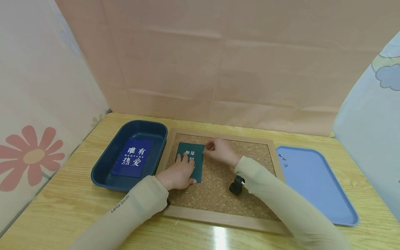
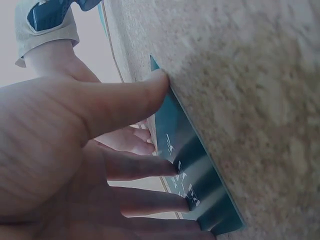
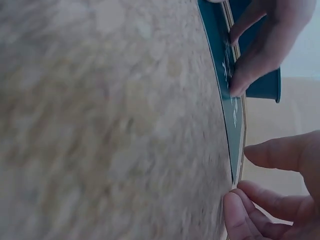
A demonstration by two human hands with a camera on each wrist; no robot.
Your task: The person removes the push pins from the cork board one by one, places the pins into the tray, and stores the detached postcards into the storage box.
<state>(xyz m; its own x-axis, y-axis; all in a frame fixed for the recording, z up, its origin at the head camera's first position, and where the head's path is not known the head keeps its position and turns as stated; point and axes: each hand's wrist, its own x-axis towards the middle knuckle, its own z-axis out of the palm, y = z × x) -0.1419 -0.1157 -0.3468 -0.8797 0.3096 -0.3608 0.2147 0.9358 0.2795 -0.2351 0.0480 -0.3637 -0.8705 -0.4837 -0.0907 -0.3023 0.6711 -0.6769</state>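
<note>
A dark green card (image 1: pixel 187 149) with white characters lies on the left part of a framed cork board (image 1: pixel 215 194). My left hand (image 1: pixel 179 172) rests on the card, its fingers spread and nearly straight over the print. In the left wrist view the thumb (image 2: pixel 132 102) touches the card near its lower right corner. At the card's upper right corner, my right hand (image 1: pixel 220 151) has thumb and fingertips brought together with curled fingers. They pinch a small, pale, pin-like thing (image 3: pixel 234 186), mostly hidden by the fingertips in the right wrist view.
Left of the board stands a dark blue bin (image 1: pixel 104 173) with a blue card (image 1: pixel 132 158) with white characters in it. On the right lies a light blue tray (image 1: pixel 315 184) bearing a few small silvery pins (image 1: pixel 284 159). A pinkish backdrop (image 1: pixel 218 69) rises behind the table.
</note>
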